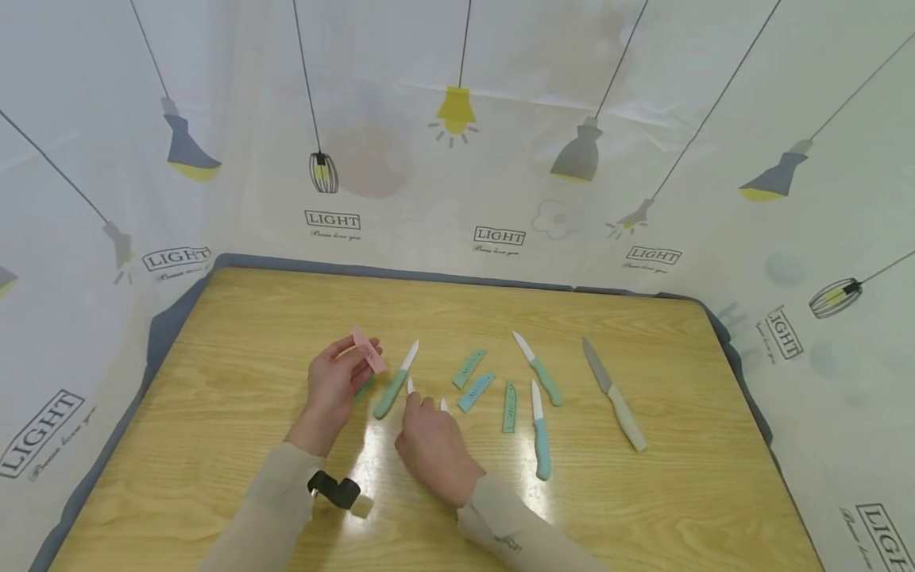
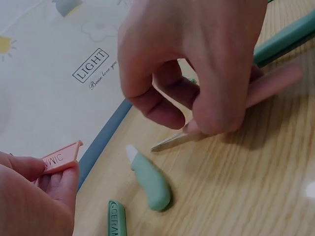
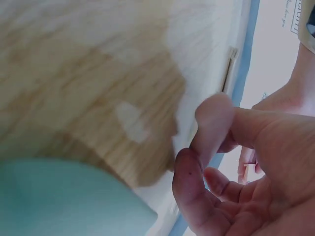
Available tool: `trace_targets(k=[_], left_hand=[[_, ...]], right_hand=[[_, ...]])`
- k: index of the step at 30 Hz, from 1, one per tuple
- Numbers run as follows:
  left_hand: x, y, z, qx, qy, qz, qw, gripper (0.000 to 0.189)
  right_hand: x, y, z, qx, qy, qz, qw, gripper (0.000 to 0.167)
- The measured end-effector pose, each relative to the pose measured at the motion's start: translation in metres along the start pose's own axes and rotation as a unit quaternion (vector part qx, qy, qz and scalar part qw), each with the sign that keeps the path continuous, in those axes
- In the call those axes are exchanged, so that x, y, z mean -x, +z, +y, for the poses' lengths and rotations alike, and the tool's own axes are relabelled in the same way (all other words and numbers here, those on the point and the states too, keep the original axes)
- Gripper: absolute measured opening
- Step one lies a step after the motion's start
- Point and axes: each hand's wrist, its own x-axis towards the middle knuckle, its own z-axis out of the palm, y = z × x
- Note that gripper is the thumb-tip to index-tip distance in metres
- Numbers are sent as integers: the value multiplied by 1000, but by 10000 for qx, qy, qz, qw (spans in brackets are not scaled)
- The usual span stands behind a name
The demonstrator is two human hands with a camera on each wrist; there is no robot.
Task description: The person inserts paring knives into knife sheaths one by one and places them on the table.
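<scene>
My left hand (image 1: 332,377) holds a pink blade sheath (image 1: 368,351) between thumb and fingers; part of its raised lettering shows in the left wrist view. Bent over the table, my right hand (image 1: 434,445) pinches a small knife (image 2: 273,86) by its pink handle, the blade pointing towards the left hand's side. Between the hands lies a green-handled knife (image 1: 391,393), its white blade pointing away. A green sheath (image 2: 116,219) is partly covered by the left hand in the head view. Another white blade tip (image 1: 445,405) shows beside the right hand, which hides its handle there.
Right of the hands lie two green sheaths (image 1: 469,368), a blue sheath (image 1: 476,392), a green-handled knife (image 1: 546,381), a blue-handled knife (image 1: 542,449) and a larger knife with a pale handle (image 1: 626,419). A printed curtain (image 1: 415,214) stands around the wooden table (image 1: 236,349).
</scene>
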Motion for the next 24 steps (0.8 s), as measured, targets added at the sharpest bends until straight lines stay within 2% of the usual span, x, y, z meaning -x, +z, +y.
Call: trace_targets(k=[5, 8, 12, 16, 24], left_hand=[[-1, 2, 2, 33, 43, 0, 10000, 47], [-1, 3, 2, 42, 10, -29, 10000, 47], [0, 5, 2, 39, -45, -137, 9999, 47], [2, 8, 0, 49, -157, -290, 9994, 47], [6, 19, -1, 396, -765, -634, 9943, 47]], right_hand=[[2, -12, 10, -228, 178, -160, 9995, 31], [4, -23, 18, -782, 431, -381, 9953, 33], [8, -39, 31, -1705, 859, -570, 9799, 44], [13, -48, 47, -2090, 944, -538, 9719, 44], [23, -54, 76, -2301, 840, 44, 9695, 21]])
